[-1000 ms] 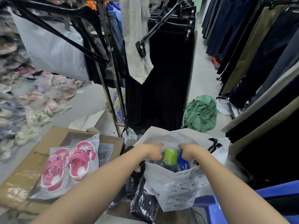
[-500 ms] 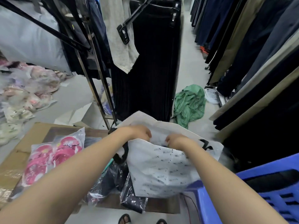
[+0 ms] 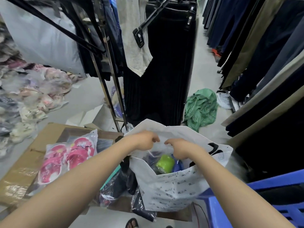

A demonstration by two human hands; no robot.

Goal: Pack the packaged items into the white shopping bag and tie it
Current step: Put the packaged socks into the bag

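The white shopping bag point(image 3: 174, 191), printed with small black lettering, stands open in front of me. My left hand point(image 3: 144, 139) and my right hand point(image 3: 180, 148) are both over its mouth, fingers pinched on a clear plastic package point(image 3: 158, 148) that sits in the opening. Below it inside the bag show a lime green item point(image 3: 165, 163) and a blue one point(image 3: 177, 165). A clear pack of pink sandals point(image 3: 67, 157) lies on the cardboard to the left. Dark packaged clothes point(image 3: 118, 185) lie beside the bag's left wall.
A flattened cardboard box point(image 3: 24, 170) carries the goods. A metal clothes rack point(image 3: 113, 79) with dark hanging garments stands behind the bag. A green cloth point(image 3: 200, 109) lies on the floor. A blue plastic stool point(image 3: 246, 203) is at my right. Bagged shoes point(image 3: 24, 99) pile at left.
The bag's near wall, pulled up over the opening half a second ago, has dropped again, so the green and blue items show. Both hands have shifted onto the clear package.
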